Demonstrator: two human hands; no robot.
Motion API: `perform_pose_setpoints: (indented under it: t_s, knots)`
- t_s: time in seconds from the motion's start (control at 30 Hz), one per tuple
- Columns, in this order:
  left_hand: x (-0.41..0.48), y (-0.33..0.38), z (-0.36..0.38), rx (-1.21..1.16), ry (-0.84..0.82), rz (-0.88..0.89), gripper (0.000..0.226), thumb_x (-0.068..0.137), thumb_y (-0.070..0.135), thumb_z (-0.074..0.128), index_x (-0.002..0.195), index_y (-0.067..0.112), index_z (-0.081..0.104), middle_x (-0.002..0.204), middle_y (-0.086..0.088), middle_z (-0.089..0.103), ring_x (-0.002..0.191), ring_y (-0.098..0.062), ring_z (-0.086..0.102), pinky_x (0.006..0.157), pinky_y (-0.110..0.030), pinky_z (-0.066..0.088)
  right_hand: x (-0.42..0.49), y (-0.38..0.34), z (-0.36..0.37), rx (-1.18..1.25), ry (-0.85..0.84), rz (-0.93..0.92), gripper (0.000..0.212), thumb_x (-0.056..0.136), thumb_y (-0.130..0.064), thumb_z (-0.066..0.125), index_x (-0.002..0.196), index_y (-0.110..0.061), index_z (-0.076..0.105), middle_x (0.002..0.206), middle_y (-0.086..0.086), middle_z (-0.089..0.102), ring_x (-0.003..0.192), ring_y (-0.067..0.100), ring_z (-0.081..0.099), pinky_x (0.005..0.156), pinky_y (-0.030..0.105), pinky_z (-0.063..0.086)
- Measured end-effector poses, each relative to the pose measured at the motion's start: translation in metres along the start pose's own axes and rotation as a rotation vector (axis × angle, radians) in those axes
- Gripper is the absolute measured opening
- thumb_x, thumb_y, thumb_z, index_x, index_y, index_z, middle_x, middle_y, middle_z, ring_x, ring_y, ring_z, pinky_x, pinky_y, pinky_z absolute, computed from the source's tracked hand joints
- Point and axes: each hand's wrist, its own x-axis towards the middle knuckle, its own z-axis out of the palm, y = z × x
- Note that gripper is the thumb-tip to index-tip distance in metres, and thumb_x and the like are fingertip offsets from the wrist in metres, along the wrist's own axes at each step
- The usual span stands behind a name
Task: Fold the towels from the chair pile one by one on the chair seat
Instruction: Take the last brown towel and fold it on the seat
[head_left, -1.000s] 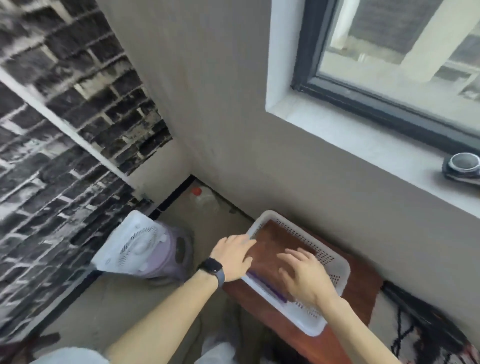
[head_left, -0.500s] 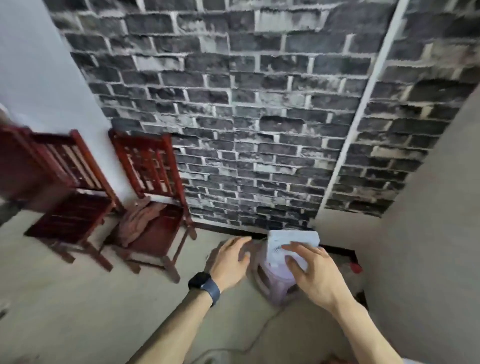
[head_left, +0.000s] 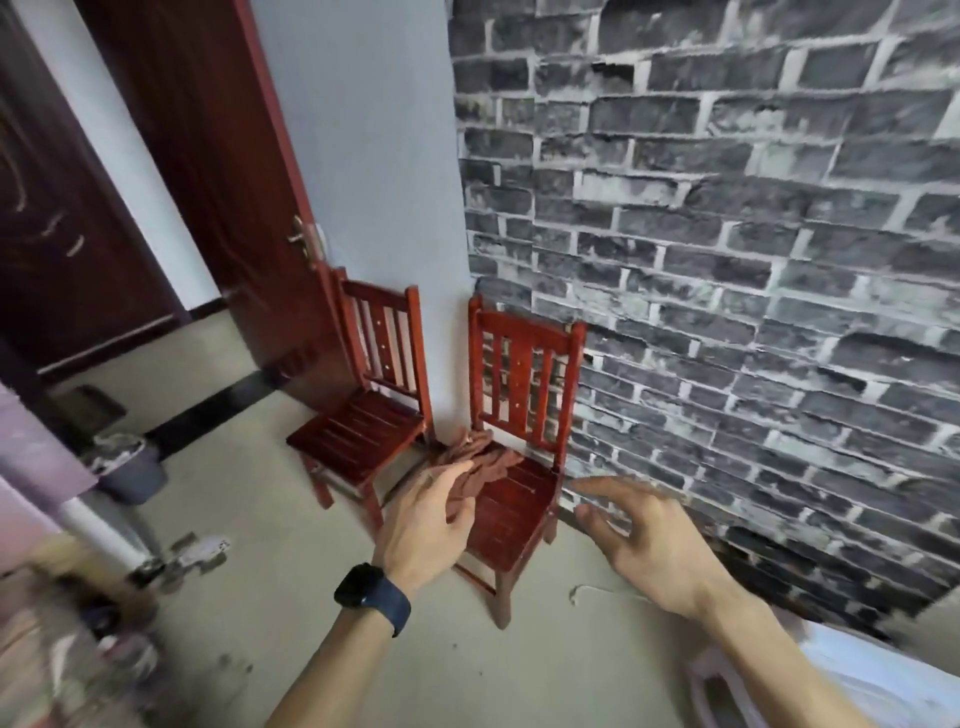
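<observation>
Head view: two red wooden chairs stand at centre frame in the corner where a pale wall meets a dark brick wall (head_left: 727, 249). The towels (head_left: 485, 460) lie as a crumpled brown pile on the back left part of the seat of the right chair (head_left: 524, 364), up against its slatted back. The left chair (head_left: 363, 431) stands just beside it, near a dark red door (head_left: 208, 156) at upper left.

The left hand (head_left: 421, 525), with a dark watch (head_left: 371, 597) on its wrist, reaches in from the bottom centre. Its fingers (head_left: 447, 475) are loosely extended and hold nothing. They overlap the near edge of the pile, but I cannot tell whether they touch it.

The right hand (head_left: 644, 545) comes in from the lower right, fingers spread wide and empty, in front of the chair's right edge and the base of the brick wall.

A grey bin (head_left: 132, 470) stands on the floor (head_left: 291, 561) at left.
</observation>
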Motion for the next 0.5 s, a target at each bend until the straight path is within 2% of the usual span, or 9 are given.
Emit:
perform_pose_setpoints:
  t_s: [0.07, 0.17, 0.27, 0.33, 0.43, 0.5]
  knots:
    - [0.018, -0.027, -0.016, 0.016, -0.002, -0.014, 0.044, 0.093, 0.032, 0.058, 0.137, 0.029, 0.053, 0.134, 0.005, 0.059, 0.127, -0.015, 0.051, 0.103, -0.026, 0.041, 0.029, -0.013, 0.026, 0.025, -0.032, 0.007, 0.027, 0.096, -0.045, 0.057, 0.122, -0.041, 0.065, 0.122, -0.023, 0.064, 0.104, -0.002, 0.061, 0.093, 0.013, 0.046]
    - [0.043, -0.062, -0.032, 0.029, -0.022, -0.047, 0.045, 0.096, 0.034, 0.055, 0.140, 0.031, 0.048, 0.138, 0.006, 0.055, 0.128, -0.013, 0.049, 0.102, -0.024, 0.040, 0.067, -0.027, 0.062, 0.038, -0.078, 0.004, 0.027, 0.096, -0.042, 0.059, 0.122, -0.039, 0.066, 0.121, -0.024, 0.064, 0.108, -0.004, 0.059, 0.092, 0.007, 0.042]
    - [0.073, -0.099, -0.038, 0.019, -0.032, -0.096, 0.046, 0.095, 0.035, 0.055, 0.140, 0.032, 0.047, 0.138, 0.005, 0.054, 0.128, -0.014, 0.048, 0.104, -0.029, 0.044, 0.107, -0.037, 0.094, 0.049, -0.118, 0.007, 0.026, 0.096, -0.038, 0.062, 0.121, -0.039, 0.066, 0.120, -0.025, 0.064, 0.112, -0.006, 0.056, 0.095, 0.006, 0.038]
    - [0.093, -0.124, -0.036, 0.030, -0.053, -0.124, 0.046, 0.095, 0.035, 0.055, 0.140, 0.030, 0.047, 0.135, 0.003, 0.057, 0.126, -0.015, 0.050, 0.102, -0.034, 0.046, 0.133, -0.038, 0.114, 0.068, -0.160, 0.025, 0.025, 0.095, -0.035, 0.063, 0.119, -0.041, 0.066, 0.116, -0.033, 0.062, 0.110, -0.012, 0.055, 0.095, 0.005, 0.038]
    - [0.123, -0.164, -0.024, 0.039, -0.118, -0.172, 0.045, 0.096, 0.034, 0.052, 0.140, 0.029, 0.047, 0.130, 0.003, 0.060, 0.117, -0.014, 0.054, 0.098, -0.033, 0.048, 0.173, -0.031, 0.144, 0.106, -0.215, 0.049, 0.026, 0.095, -0.028, 0.065, 0.107, -0.051, 0.065, 0.102, -0.047, 0.053, 0.099, -0.023, 0.052, 0.086, 0.002, 0.039]
    - [0.146, -0.194, -0.012, 0.058, -0.164, -0.201, 0.046, 0.096, 0.035, 0.050, 0.142, 0.031, 0.045, 0.132, 0.004, 0.058, 0.118, -0.014, 0.054, 0.099, -0.033, 0.047, 0.205, -0.020, 0.167, 0.116, -0.251, 0.063, 0.036, 0.095, -0.026, 0.066, 0.103, -0.059, 0.055, 0.099, -0.048, 0.049, 0.094, -0.025, 0.052, 0.079, 0.000, 0.038]
